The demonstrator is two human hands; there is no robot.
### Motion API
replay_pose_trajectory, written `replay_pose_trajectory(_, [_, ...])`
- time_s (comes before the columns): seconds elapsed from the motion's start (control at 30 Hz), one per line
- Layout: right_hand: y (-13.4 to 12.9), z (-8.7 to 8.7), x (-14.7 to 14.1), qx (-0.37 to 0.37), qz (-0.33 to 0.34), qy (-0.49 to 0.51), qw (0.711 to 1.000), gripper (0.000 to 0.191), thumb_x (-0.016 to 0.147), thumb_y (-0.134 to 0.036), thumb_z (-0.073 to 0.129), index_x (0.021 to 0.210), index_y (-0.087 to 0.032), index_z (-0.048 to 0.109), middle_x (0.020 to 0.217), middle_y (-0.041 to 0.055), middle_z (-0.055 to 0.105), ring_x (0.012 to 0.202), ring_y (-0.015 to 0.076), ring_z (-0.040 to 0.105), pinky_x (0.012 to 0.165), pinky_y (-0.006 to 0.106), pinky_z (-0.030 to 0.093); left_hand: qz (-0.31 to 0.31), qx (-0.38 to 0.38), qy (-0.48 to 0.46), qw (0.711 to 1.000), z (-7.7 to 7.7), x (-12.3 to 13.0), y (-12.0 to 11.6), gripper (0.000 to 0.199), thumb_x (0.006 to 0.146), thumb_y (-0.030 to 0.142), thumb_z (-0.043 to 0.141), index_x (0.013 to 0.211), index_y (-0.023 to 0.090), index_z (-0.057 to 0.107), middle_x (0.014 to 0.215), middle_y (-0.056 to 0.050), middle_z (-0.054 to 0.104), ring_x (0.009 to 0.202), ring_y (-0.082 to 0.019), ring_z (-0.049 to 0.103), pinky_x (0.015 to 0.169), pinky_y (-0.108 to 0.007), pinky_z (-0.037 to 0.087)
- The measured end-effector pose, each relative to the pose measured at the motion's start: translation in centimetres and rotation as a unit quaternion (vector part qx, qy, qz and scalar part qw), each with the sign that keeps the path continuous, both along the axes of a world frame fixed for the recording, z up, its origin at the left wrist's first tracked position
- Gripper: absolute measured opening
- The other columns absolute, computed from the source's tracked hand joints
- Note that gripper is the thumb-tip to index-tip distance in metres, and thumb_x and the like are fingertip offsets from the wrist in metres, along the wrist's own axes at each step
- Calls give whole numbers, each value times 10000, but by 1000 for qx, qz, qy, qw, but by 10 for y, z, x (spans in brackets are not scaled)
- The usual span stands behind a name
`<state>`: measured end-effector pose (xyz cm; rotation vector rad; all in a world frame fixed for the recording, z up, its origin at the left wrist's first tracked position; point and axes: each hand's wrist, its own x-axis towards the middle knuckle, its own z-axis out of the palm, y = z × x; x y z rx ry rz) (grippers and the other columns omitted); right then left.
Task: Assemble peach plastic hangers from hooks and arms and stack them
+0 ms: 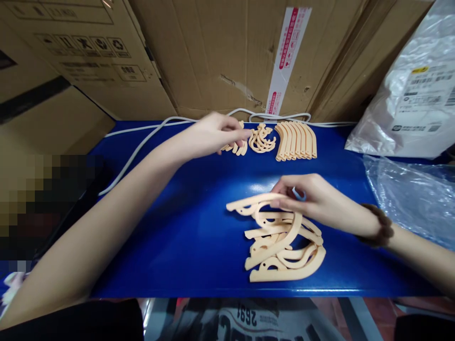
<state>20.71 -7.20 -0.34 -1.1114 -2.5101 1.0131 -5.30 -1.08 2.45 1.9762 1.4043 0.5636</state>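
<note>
My right hand (298, 192) is closed on a beige plastic folding hanger (245, 202), gripping it near its middle with one arm pointing left. A small blue strip (299, 194) shows by its fingers; I cannot tell what it is. Under this hand lies a loose pile of similar beige hangers (287, 272), overlapping near the front edge. My left hand (220, 135) is at the back over a group of small beige parts (241, 148), its fingers bent together. What lies between those fingertips is hidden. Right of it sits a heap of curved beige hooks (263, 142).
A neat row of beige curved arms (296, 140) lies at the back of the blue table (170, 241). White cables (142, 163) run along the back left. Cardboard boxes (220, 57) stand behind. A white plastic parcel (408, 104) and clear plastic film (401, 199) are at the right.
</note>
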Motion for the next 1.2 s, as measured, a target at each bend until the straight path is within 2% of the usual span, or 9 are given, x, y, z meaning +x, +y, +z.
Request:
replay_pose_trajectory(0.13, [14,11,2,7,-167,159,973,292,853,-515,674,829,-226,638,728,10,638,616,156,545,516,279,380,-97,-183,-147,967,-8,11,-4,264,814,398,690,983,203,745,987,-29,726,887,-172,671,706,-234,497])
replay_pose_trajectory(0.3, [31,18,6,56,-278,267,921,199,833,-407,699,784,-269,564,758,-9,642,662,187,615,572,324,471,-14,-166,-296,940,-17,22,1,158,780,170,726,935,140,718,844,-30,689,662,-91,577,651,-227,447])
replay_pose_trajectory(0.5, [35,15,-1,66,-283,270,918,210,842,-413,686,795,-271,539,699,-20,606,585,168,585,488,285,438,-26,-169,-389,905,-30,43,6,290,933,401,620,982,126,695,1010,-99,705,901,-157,653,796,-261,507])
replay_pose_trajectory(0.63, [38,16,-6,46,-261,291,919,217,838,-403,707,831,-234,570,723,-3,639,609,144,572,525,268,434,11,-99,-449,888,-32,55,5,225,959,314,582,928,112,674,1007,-88,705,931,-147,653,877,-264,486])
replay_pose_trajectory(0.73, [47,19,-6,79,-259,303,914,254,802,-412,752,807,-202,608,695,4,637,602,127,548,547,266,425,30,-52,-430,901,-28,57,4,220,969,297,565,897,115,665,923,-65,691,875,-136,640,845,-251,479])
replay_pose_trajectory(0.87, [57,26,0,161,-260,260,916,246,850,-434,702,811,-214,600,660,-7,601,576,137,528,542,282,410,50,21,-365,929,-23,52,3,300,1009,267,472,773,143,609,805,-36,644,766,-125,601,788,-248,471])
replay_pose_trajectory(0.97, [61,33,2,305,-254,117,910,247,926,-456,600,874,-215,609,748,36,633,661,170,565,596,305,404,49,54,-294,953,-20,46,1,393,1037,290,395,682,167,511,662,-13,543,640,-118,534,688,-250,445])
replay_pose_trajectory(1.07, [62,43,-2,426,-193,-76,881,323,1011,-451,442,1052,-191,630,992,105,689,898,239,638,713,331,407,18,54,-230,972,-14,39,-2,398,1042,296,371,681,171,482,616,2,467,590,-115,483,651,-253,402])
replay_pose_trajectory(1.2, [64,52,-16,491,-116,-232,832,409,1063,-396,268,1179,-188,600,1058,97,677,939,264,660,615,307,340,-12,34,-191,981,-5,29,-2,360,1035,295,374,744,157,536,673,-4,510,661,-129,520,697,-250,388])
